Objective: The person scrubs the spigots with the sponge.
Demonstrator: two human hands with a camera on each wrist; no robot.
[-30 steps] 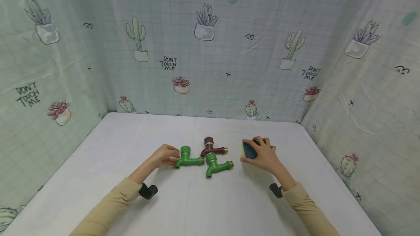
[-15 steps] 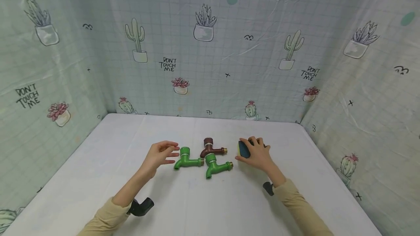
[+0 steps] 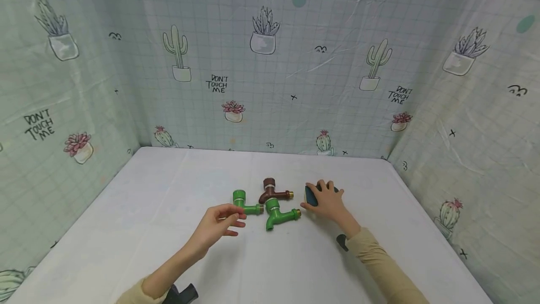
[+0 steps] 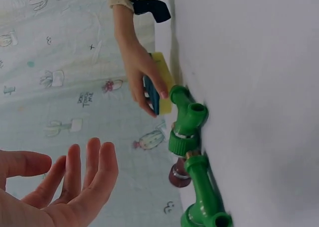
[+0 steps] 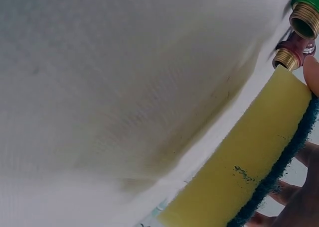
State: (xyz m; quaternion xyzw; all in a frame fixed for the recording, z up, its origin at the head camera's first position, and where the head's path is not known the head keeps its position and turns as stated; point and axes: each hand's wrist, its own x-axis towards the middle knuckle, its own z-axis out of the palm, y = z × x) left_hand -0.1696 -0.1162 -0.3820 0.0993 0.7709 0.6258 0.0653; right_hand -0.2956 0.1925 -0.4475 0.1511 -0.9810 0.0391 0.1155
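Observation:
My right hand (image 3: 331,204) grips a yellow sponge (image 5: 239,152) with a dark blue-green scouring side, thumb on one edge and fingers spread over the scouring face. In the right wrist view the sponge is tilted, its yellow side toward the white tabletop. My left hand (image 3: 215,226) is raised with loosely bent fingers and nothing in them. In the head view its fingertips overlap the left green tap (image 3: 239,197), hiding the spout. A second green tap (image 3: 276,218) lies to the right, and a brown tap (image 3: 270,194) with a brass thread lies just behind.
The taps lie close together mid-table, between the hands. A white tabletop (image 3: 270,266) spreads under everything. Behind it and at both sides hangs a cactus-print cloth (image 3: 291,74). A black wrist mount (image 3: 181,293) sits at the left sleeve.
My left hand has come off the left green tap's spout, risen, then shifted nearer and rightward across its front. My right hand has carried the sponge slightly left, toward the taps.

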